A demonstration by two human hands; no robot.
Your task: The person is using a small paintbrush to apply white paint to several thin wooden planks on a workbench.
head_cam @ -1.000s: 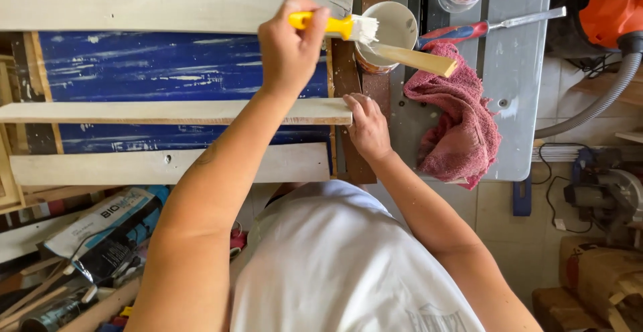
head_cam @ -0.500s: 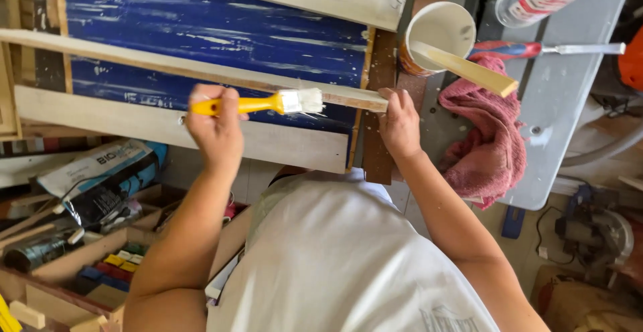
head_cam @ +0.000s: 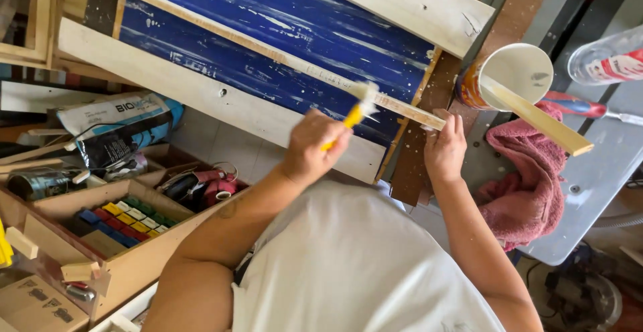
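Note:
My left hand (head_cam: 315, 146) grips a yellow-handled paintbrush (head_cam: 355, 108) whose white bristles rest on a thin wooden slat (head_cam: 268, 51). That slat runs diagonally over a blue painted panel (head_cam: 281, 37). My right hand (head_cam: 444, 148) presses flat on the slat's right end, beside a brown board. A cup of white paint (head_cam: 512, 74) stands just beyond my right hand, with a wooden stir stick (head_cam: 542, 121) leaning out of it.
A pink rag (head_cam: 529, 178) lies on a grey saw table (head_cam: 603, 164), with a red-handled tool (head_cam: 589, 108) and a clear bottle (head_cam: 606, 61). Wider pale boards (head_cam: 201, 94) cross the blue panel. Lower left is a wooden box (head_cam: 134, 258) of coloured pieces, a bag (head_cam: 114, 124) and cables.
The brush has travelled from the top board down to the thin slat and now sits near its right end. My right hand stayed on the slat's end. The view tilted.

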